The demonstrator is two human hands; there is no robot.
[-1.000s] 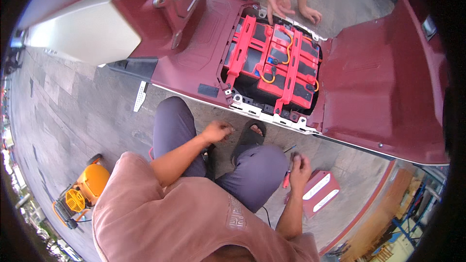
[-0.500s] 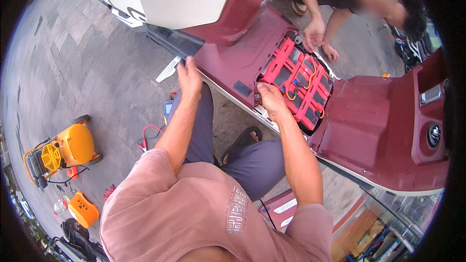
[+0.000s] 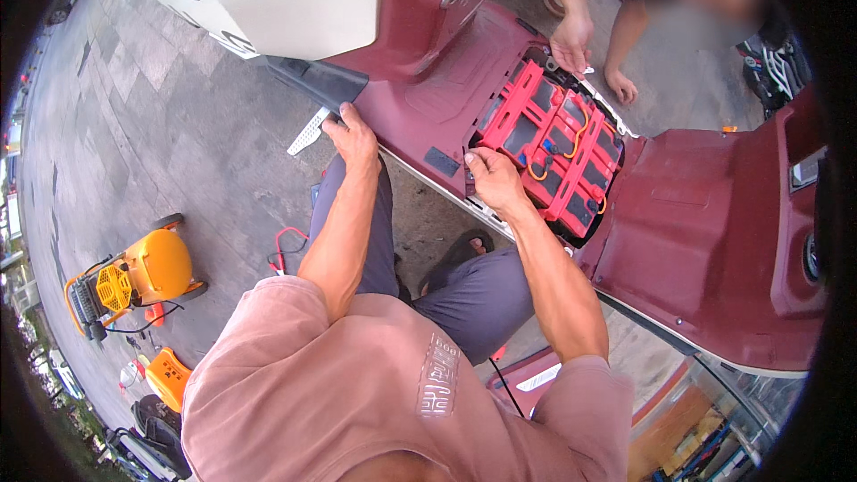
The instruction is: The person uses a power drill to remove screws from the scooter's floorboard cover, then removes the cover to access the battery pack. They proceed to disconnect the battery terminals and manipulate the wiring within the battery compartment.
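Observation:
The maroon floor panel (image 3: 428, 112) of a scooter-like vehicle lies before me, with an uncovered compartment in it. Several dark batteries (image 3: 522, 134) sit there under red frames, joined by orange cables (image 3: 580, 138). My left hand (image 3: 355, 141) is at the panel's near edge, its fingers curled against the rim beside the black trim (image 3: 326, 80). Closer to the batteries, my right hand (image 3: 496, 183) is closed, thumb and fingers pinching the panel's edge at the compartment's corner. The undersides of both grips are hidden.
Across the compartment, another person's hand (image 3: 571, 40) reaches to its far rim. A perforated white footrest (image 3: 308, 132) juts out at left. On the paving stand a yellow compressor (image 3: 159, 266) and an orange case (image 3: 168, 378), with a red test lead (image 3: 287, 236) near my leg.
My left hand has come to the panel's near edge, and its fingers have curled. My right hand stays by the compartment's corner. The view has shifted slightly.

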